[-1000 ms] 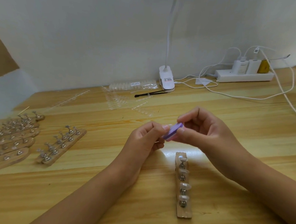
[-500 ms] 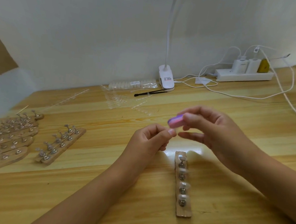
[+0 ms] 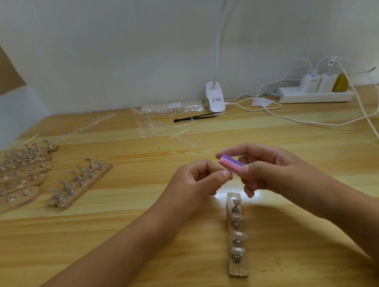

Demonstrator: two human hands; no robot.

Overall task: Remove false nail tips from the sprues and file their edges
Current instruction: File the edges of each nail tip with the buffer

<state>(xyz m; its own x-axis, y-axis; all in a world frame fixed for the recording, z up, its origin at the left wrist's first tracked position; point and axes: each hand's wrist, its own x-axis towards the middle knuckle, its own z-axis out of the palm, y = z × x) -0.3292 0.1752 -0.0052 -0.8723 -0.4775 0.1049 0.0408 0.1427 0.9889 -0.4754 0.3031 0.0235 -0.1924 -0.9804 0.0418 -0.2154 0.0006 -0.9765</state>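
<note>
Our right hand [image 3: 277, 172] pinches the file [image 3: 231, 164], held level for a stroke; our left hand [image 3: 195, 183] curls thumb to forefinger just beneath, though whether on a tip we cannot tell; nail tips [image 3: 240, 236] wait on the wooden strip [image 3: 239, 272] below, handy.

On the worktop [image 3: 315, 150] a strip [image 3: 239, 272] lies front of centre, running front to back, with tips [image 3: 239, 236] on its pegs. Above its far end the hands meet, left hand [image 3: 195, 183] beside right hand [image 3: 270, 171], the file [image 3: 231, 164] in the right. Far left lies a stack [image 3: 13, 178] of strips, with a pair [image 3: 81, 183] (side by side) to its right. Behind lie sprues [image 3: 158, 128], then a lamp [image 3: 215, 99] by the wall and a power strip [image 3: 314, 96] at back right.
</note>
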